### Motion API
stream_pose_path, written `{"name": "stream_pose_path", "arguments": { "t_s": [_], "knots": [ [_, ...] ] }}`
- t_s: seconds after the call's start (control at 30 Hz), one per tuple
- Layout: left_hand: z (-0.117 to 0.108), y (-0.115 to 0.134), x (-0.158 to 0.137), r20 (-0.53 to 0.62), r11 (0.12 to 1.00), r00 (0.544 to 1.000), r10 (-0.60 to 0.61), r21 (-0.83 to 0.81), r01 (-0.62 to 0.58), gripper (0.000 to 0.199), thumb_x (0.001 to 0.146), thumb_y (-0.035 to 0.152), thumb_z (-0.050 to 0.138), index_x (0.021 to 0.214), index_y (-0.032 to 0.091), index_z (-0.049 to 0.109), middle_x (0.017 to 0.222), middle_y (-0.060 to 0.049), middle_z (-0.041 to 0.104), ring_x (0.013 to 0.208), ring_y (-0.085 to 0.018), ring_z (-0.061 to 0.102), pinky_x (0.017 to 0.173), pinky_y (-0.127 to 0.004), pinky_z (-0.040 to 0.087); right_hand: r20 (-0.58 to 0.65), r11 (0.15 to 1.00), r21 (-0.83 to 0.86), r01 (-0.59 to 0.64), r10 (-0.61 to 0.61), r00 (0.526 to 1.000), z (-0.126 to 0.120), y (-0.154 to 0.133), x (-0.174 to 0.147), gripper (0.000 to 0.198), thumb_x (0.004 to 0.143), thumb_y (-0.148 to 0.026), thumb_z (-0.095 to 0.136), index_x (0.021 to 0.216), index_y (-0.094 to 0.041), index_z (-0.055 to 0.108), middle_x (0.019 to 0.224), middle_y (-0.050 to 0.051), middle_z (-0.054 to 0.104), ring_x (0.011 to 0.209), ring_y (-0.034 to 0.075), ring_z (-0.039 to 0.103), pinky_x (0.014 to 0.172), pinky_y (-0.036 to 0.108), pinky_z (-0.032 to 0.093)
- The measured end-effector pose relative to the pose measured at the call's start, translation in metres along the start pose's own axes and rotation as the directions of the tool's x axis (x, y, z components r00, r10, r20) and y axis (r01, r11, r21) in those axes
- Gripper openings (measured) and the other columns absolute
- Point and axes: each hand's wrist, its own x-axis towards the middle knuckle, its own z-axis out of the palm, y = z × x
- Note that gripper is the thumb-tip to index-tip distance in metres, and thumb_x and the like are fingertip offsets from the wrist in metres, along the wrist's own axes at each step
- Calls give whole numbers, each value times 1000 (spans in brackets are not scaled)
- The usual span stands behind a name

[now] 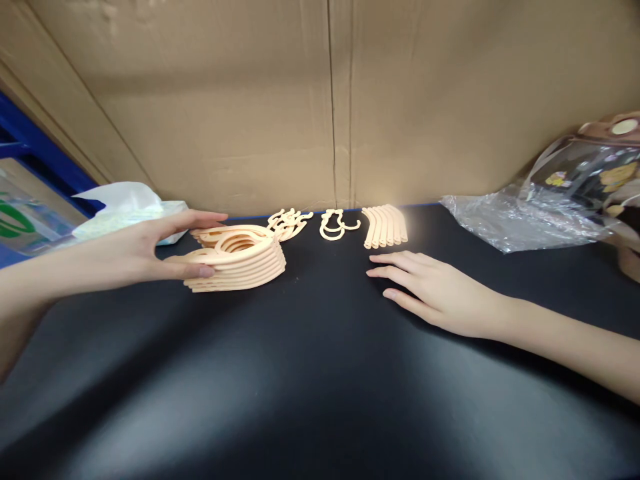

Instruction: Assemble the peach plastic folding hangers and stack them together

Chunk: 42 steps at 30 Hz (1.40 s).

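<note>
A stack of peach plastic hanger pieces [250, 263], curved and with a rounded opening, lies on the black table at centre left. My left hand [150, 250] spans its left end, thumb along the near side and fingers over the far side. Right of the stack lie a small pile of hanger hooks [289, 225] and a few loose hanger hooks [333, 225]. Several curved peach hanger arms [385, 227] are lined up side by side farther right. Just in front of them my right hand [425, 290] rests palm down, fingers spread, holding nothing.
Cardboard [225, 113] stands upright along the back of the black table [320, 387]. A tissue pack [130, 207] sits behind my left hand. At the right are a crumpled clear plastic bag [495, 220] and a transparent bag with brown trim [585, 173].
</note>
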Motion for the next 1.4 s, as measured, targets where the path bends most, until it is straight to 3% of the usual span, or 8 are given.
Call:
{"name": "stream_pose_path", "arguments": {
  "t_s": [0.53, 0.93, 1.07, 1.13, 1.2, 1.3, 1.4],
  "knots": [
    [0, -3, 0, 16, 1000, 1000, 7, -3, -7, 75, 75, 69, 54, 139, 33, 37, 138, 3, 50, 120, -26, 51, 99, -31, 36, 11, 1000, -13, -2, 2, 1000, -1, 0, 0, 38, 99, -33, 34, 125, -16, 57, 134, 12, 54, 119, 25, 54, 100, 47, 46],
    [0, 0, -2, -6, 998, 1000, 20, -51, -20, 81, 73, 74, 52, 141, 33, 35, 142, 0, 46, 123, -30, 47, 102, -38, 37, 8, 1000, -18, -1, 1, 1000, 0, 0, 0, 38, 99, -32, 34, 125, -16, 56, 134, 12, 54, 119, 25, 53, 99, 46, 46],
    [4, 29, -6, -280, 988, 956, 82, -105, -115, 85, 78, 80, 37, 144, 26, 31, 145, -7, 41, 129, -33, 42, 106, -50, 32, 9, 1000, -19, 0, 0, 1000, 0, 0, 0, 38, 99, -33, 34, 125, -17, 56, 134, 11, 54, 120, 25, 53, 100, 46, 45],
    [11, 55, -10, -452, 967, 867, 209, -34, -251, 78, 87, 70, 37, 143, 16, 31, 149, -11, 35, 140, -32, 24, 113, -52, 19, 11, 1000, -17, -2, 2, 1000, 0, 0, -1, 38, 99, -33, 34, 126, -17, 56, 134, 11, 54, 119, 24, 53, 100, 46, 46],
    [24, 83, -14, -545, 939, 769, 335, 129, -318, 64, 92, 54, 46, 137, 11, 37, 145, -14, 39, 142, -29, 21, 116, -50, 12, 10, 1000, -13, -4, 4, 1000, 1, 1, -1, 38, 99, -33, 34, 126, -17, 56, 134, 11, 54, 119, 24, 53, 99, 45, 46],
    [50, 116, -20, -444, 852, 728, 522, 235, -468, 57, 93, 41, 50, 140, 13, 35, 147, -12, 38, 143, -26, 21, 118, -46, 13, 5, 1000, -12, -1, 1, 1000, 1, 1, -1, 38, 99, -33, 34, 126, -17, 55, 134, 12, 53, 119, 24, 53, 100, 45, 45],
    [74, 132, -21, -269, 822, 779, 566, 124, -555, 59, 95, 42, 45, 145, 17, 26, 154, -8, 29, 144, -23, 18, 118, -42, 20, 1, 1000, -14, 1, -1, 1000, 2, 1, 0, 38, 98, -32, 35, 127, -16, 55, 134, 12, 53, 119, 25, 52, 100, 45, 45]
  ]
}}
